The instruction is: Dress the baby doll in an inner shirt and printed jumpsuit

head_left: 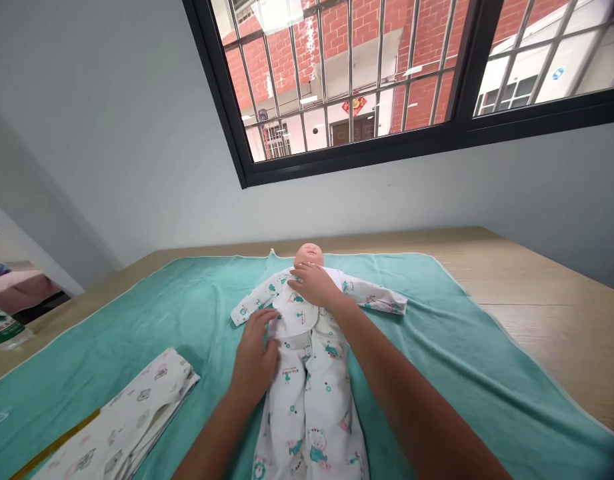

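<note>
A baby doll [309, 255] lies on its back on a teal towel [451, 347], dressed in a white printed romper [309, 400]. My left hand [254, 353] rests on the romper's left side at the waist, fingers stretched out and touching the flap of the front. My right hand [314, 283] lies flat on the doll's chest just below the neck, fingers spread. Neither hand grips anything that I can see.
A folded printed cloth [121, 420] lies on the towel at the lower left. The towel covers a wooden table [551, 300] set against a grey wall under a barred window [367, 87]. A plastic bottle [1, 327] stands at the far left.
</note>
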`<state>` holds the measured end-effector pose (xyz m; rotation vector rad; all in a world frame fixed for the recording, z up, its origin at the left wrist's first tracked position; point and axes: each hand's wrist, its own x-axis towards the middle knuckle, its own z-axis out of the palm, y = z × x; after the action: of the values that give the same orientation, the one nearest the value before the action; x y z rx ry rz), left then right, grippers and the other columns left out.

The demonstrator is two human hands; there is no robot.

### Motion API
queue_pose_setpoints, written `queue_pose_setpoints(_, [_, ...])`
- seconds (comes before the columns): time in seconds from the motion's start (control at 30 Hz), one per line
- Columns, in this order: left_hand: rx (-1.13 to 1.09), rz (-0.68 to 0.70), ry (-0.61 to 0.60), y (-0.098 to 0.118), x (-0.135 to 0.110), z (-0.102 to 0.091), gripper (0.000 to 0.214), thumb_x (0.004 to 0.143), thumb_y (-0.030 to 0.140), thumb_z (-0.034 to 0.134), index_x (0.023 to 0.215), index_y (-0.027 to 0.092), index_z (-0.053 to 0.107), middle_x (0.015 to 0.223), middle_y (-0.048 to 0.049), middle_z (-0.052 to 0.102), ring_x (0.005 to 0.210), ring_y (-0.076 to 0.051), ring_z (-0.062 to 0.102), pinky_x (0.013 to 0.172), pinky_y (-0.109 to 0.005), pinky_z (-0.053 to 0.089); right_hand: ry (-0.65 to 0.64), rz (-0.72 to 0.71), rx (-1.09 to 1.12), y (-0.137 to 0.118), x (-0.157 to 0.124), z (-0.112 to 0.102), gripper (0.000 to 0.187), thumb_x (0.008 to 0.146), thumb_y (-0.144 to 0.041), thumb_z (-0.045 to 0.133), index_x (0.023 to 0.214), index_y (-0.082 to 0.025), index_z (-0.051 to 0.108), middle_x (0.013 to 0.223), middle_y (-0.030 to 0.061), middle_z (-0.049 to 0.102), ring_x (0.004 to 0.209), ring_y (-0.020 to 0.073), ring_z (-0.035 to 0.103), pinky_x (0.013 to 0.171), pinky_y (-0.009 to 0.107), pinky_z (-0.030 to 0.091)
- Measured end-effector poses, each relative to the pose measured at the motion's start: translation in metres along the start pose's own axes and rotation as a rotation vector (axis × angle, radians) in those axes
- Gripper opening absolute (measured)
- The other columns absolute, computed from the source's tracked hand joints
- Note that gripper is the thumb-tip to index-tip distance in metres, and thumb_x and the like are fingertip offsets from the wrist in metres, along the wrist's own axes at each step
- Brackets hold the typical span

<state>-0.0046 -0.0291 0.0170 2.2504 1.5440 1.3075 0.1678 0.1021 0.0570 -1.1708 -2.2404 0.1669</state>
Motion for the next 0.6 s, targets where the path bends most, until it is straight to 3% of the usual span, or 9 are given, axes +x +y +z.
queue_pose_setpoints(0.1, [0.007, -0.096, -0.086, -0.023, -0.007, 0.001, 0.045, 0.079, 0.009, 0.047, 0.122, 0.022, 0.053, 0.126, -0.0083, 0.055, 0.117, -0.023, 0.051, 0.092, -0.038, 0.046, -0.042, 0.032, -0.028, -0.001, -0.002, -0.005, 0.026, 0.094, -0.034, 0.046, 0.102, -0.023, 0.067, 0.116, 0.0073, 0.063, 0.121, 0.0245, 0.048, 0.102, 0.043, 0.033])
queue_pose_setpoints(0.17, [0.032, -0.118, -0.173, -0.028, -0.007, 0.005, 0.039, 0.08, 0.013, 0.051, 0.117, 0.022, 0.058, 0.12, -0.008, 0.059, 0.111, -0.023, 0.053, 0.092, -0.038, 0.045, -0.041, 0.026, -0.07, -0.006, -0.004, -0.007, 0.025, 0.094, -0.034, 0.046, 0.103, -0.022, 0.067, 0.117, 0.0084, 0.063, 0.122, 0.0255, 0.048, 0.104, 0.046, 0.03])
queue_pose_setpoints(0.3, [0.178, -0.156, -0.258, -0.02, -0.006, 0.008, 0.023, 0.084, 0.014, 0.045, 0.095, 0.02, 0.064, 0.105, -0.0074, 0.064, 0.101, -0.022, 0.056, 0.085, -0.033, 0.043, 0.021, -0.16, -0.132, -0.027, -0.01, -0.004, 0.024, 0.095, -0.03, 0.045, 0.104, -0.021, 0.066, 0.128, 0.0091, 0.06, 0.127, 0.0246, 0.046, 0.111, 0.048, 0.02])
queue_pose_setpoints(0.37, [0.287, -0.22, -0.261, -0.014, -0.007, 0.004, 0.021, 0.088, 0.018, 0.041, 0.086, 0.019, 0.062, 0.096, -0.0069, 0.064, 0.094, -0.022, 0.056, 0.078, -0.031, 0.041, -0.039, -0.247, -0.123, -0.037, -0.011, 0.0, 0.025, 0.096, -0.031, 0.045, 0.1, -0.021, 0.067, 0.126, 0.008, 0.062, 0.123, 0.0231, 0.05, 0.112, 0.046, 0.019])
queue_pose_setpoints(0.5, [0.494, -0.257, -0.3, -0.005, -0.013, -0.014, 0.028, 0.095, 0.026, 0.034, 0.079, 0.02, 0.055, 0.085, -0.0047, 0.062, 0.084, -0.02, 0.056, 0.069, -0.029, 0.035, -0.168, -0.234, -0.142, -0.046, -0.012, 0.004, 0.031, 0.096, -0.038, 0.046, 0.087, -0.02, 0.07, 0.1, 0.0077, 0.072, 0.104, 0.0219, 0.062, 0.108, 0.043, 0.025])
queue_pose_setpoints(0.6, [0.603, -0.232, -0.347, 0.0, -0.021, -0.026, 0.03, 0.096, 0.025, 0.032, 0.075, 0.02, 0.053, 0.082, -0.0036, 0.061, 0.08, -0.019, 0.056, 0.065, -0.029, 0.031, -0.159, -0.217, -0.125, -0.045, -0.013, 0.005, 0.032, 0.095, -0.04, 0.046, 0.089, -0.02, 0.071, 0.1, 0.0083, 0.072, 0.104, 0.0219, 0.062, 0.106, 0.042, 0.027])
